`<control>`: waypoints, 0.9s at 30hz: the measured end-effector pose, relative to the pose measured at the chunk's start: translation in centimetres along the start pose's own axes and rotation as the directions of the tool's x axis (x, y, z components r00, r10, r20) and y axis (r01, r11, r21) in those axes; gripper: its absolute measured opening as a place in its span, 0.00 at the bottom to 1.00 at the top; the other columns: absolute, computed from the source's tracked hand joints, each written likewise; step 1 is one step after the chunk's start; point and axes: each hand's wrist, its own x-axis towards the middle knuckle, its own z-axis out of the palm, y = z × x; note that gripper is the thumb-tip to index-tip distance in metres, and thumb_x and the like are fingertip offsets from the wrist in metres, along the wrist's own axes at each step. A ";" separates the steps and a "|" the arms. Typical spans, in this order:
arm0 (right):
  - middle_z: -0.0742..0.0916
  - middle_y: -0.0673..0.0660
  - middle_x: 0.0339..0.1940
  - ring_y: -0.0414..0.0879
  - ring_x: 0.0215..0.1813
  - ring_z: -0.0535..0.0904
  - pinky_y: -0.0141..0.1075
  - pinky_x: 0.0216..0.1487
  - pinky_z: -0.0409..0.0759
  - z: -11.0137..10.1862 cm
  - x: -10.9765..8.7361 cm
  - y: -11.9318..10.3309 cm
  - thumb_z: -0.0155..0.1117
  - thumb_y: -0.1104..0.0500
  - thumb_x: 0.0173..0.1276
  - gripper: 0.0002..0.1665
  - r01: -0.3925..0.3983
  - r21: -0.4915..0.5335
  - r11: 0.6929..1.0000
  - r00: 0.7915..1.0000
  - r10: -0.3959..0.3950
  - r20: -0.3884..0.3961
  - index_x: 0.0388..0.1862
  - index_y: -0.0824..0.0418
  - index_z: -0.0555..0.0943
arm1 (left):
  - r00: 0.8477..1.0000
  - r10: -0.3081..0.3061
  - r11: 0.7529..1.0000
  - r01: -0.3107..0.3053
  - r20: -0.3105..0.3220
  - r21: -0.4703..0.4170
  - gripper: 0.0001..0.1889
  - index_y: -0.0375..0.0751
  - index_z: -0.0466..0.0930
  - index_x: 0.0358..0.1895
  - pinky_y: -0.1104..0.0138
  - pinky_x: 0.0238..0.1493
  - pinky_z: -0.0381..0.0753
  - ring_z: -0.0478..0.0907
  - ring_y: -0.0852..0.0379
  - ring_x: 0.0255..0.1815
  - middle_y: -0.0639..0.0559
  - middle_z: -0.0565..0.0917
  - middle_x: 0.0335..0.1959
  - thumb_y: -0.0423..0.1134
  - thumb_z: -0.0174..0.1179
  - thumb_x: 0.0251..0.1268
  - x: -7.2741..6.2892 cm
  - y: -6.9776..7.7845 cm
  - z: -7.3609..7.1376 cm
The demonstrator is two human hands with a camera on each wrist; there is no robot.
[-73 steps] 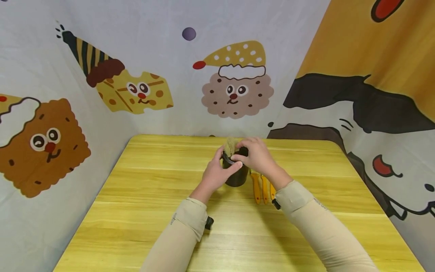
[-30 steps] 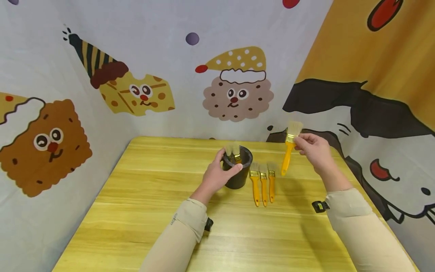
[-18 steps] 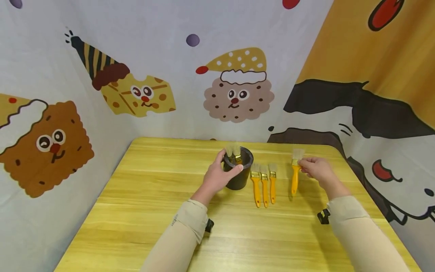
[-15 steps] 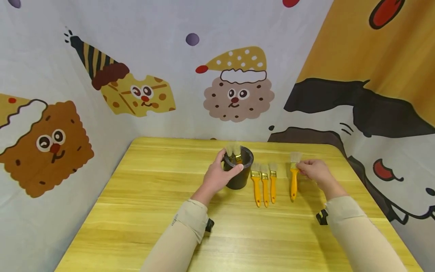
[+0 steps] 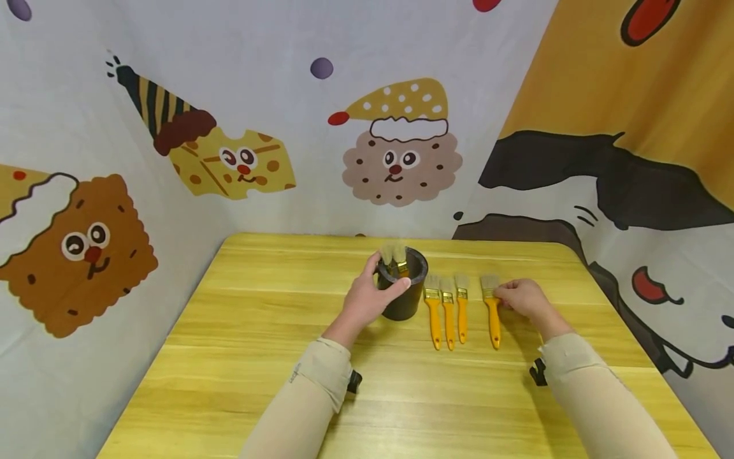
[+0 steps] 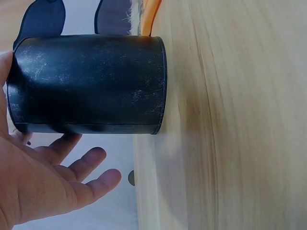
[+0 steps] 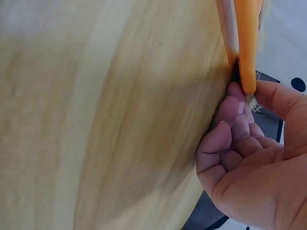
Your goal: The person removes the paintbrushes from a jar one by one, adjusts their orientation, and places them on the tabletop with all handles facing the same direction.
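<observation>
My left hand [image 5: 369,294] grips a black cylindrical cup [image 5: 401,306] near its rim, thumb on the near side; in the left wrist view the cup [image 6: 88,84] stands on the table. Two paintbrushes [image 5: 394,255] stand in the cup, bristles up. At the right, my right hand [image 5: 523,298] pinches a paintbrush [image 5: 494,322] with a yellow handle, at its metal band. That brush is low at the tabletop, bristles pointing away from me. In the right wrist view its orange-looking handle [image 7: 247,48] runs up from the thumb and curled fingers.
Three yellow-handled paintbrushes [image 5: 448,322] lie side by side between the cup and the right hand, bristles pointing away. The wooden table [image 5: 258,357] ends at a cartoon-printed cloth [image 5: 287,95] behind and at both sides.
The right hand drew back from the cup, carried a paintbrush to the right, then lowered it to the tabletop and slightly left, beside the three lying brushes. The left hand has stayed on the cup.
</observation>
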 end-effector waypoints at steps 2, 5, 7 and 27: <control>0.90 0.61 0.43 0.48 0.43 0.82 0.32 0.39 0.78 0.0 0.0 0.1 0.62 0.50 0.78 0.27 0.005 0.001 1.000 1.000 -0.005 0.001 0.58 0.74 0.84 | 1.000 0.003 1.000 -0.003 -0.001 -0.001 0.52 0.75 0.47 0.87 0.35 0.76 0.71 0.66 0.35 0.83 0.47 0.66 0.85 0.77 0.64 0.63 0.0 0.0 0.0; 0.90 0.59 0.39 0.48 0.39 0.80 0.33 0.36 0.77 0.0 0.0 0.2 0.63 0.50 0.78 0.25 0.012 -0.009 1.000 1.000 -0.012 0.000 0.53 0.72 0.86 | 1.000 0.009 1.000 -0.009 -0.005 -0.006 0.52 0.74 0.48 0.87 0.34 0.76 0.70 0.66 0.34 0.83 0.46 0.66 0.85 0.76 0.64 0.64 -0.1 -0.1 0.0; 0.89 0.57 0.37 0.47 0.36 0.78 0.34 0.34 0.76 0.1 0.1 0.4 0.63 0.51 0.78 0.23 0.024 -0.024 0.999 1.000 -0.023 0.006 0.50 0.71 0.87 | 1.000 0.011 1.000 -0.011 -0.008 -0.005 0.52 0.74 0.48 0.87 0.34 0.76 0.70 0.65 0.34 0.83 0.46 0.66 0.85 0.76 0.64 0.64 -0.1 -0.1 0.0; 0.91 0.64 0.46 0.48 0.43 0.83 0.34 0.41 0.79 0.8 0.1 0.2 0.63 0.51 0.79 0.23 0.102 -0.075 0.992 0.995 -0.101 0.019 0.56 0.71 0.86 | 1.000 0.007 1.000 -0.007 -0.006 -0.003 0.53 0.76 0.47 0.86 0.35 0.77 0.69 0.65 0.36 0.84 0.49 0.67 0.85 0.79 0.64 0.62 0.1 -0.3 0.2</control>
